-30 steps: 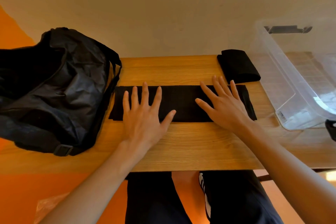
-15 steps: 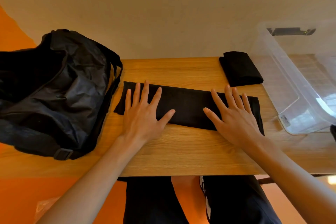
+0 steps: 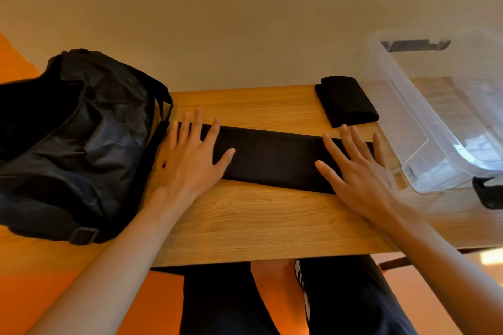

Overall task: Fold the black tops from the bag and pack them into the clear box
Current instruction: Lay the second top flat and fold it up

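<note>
A black top lies folded into a long strip across the wooden table. My left hand rests flat on its left end with fingers spread. My right hand rests flat on its right end, fingers spread too. A second black top, folded small, sits at the table's far edge beside the clear box, which stands at the right with nothing black in it. The black bag slumps at the left, its strap touching the strip's left end.
A beige wall rises right behind the table. The box's black latches show at its far end and near end. The person's legs in dark trousers are under the table's front edge. Orange floor shows at the left.
Both hands have slid outward along the strip, the left toward the bag and the right toward the box. The strip now lies slightly slanted, its right end nearer me.
</note>
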The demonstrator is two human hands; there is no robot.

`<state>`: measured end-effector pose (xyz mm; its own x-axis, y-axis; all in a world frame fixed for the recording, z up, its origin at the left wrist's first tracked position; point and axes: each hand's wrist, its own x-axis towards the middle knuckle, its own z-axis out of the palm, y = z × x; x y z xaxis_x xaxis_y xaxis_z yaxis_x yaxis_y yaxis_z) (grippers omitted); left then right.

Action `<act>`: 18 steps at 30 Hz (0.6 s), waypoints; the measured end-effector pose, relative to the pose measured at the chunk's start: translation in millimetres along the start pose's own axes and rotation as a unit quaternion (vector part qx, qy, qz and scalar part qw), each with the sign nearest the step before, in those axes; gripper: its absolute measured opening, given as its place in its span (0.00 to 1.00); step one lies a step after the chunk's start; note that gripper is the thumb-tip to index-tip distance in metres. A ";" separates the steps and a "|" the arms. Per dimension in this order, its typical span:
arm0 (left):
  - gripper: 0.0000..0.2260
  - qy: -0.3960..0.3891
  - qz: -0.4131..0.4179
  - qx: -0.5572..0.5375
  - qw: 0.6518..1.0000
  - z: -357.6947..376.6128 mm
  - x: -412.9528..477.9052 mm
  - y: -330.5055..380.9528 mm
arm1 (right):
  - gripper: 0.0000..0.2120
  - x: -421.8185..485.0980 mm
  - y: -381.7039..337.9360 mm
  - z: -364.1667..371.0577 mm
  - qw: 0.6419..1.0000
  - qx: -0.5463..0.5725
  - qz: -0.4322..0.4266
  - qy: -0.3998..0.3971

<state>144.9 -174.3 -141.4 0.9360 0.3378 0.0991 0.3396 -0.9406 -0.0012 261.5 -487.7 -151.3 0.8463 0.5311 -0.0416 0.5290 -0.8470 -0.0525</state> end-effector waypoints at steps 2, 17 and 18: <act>0.34 0.024 0.024 -0.045 0.998 -2.5 -16.9 33.5 | 0.38 -2.1 0.9 4.6 1.000 -0.001 -0.010 -0.028; 0.36 -0.013 0.052 -0.116 0.992 6.0 -38.0 65.9 | 0.39 -26.8 -1.9 -10.2 0.999 -0.004 -0.048 -0.003; 0.37 -0.015 -0.001 -0.099 0.995 5.7 -32.5 60.5 | 0.39 -21.6 0.4 -8.9 0.997 -0.007 -0.070 -0.014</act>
<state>135.5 -242.0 -150.4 0.9384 0.3384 0.0697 0.3199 -0.9273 0.1945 244.0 -499.8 -141.6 0.7619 0.6447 -0.0622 0.6431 -0.7644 -0.0451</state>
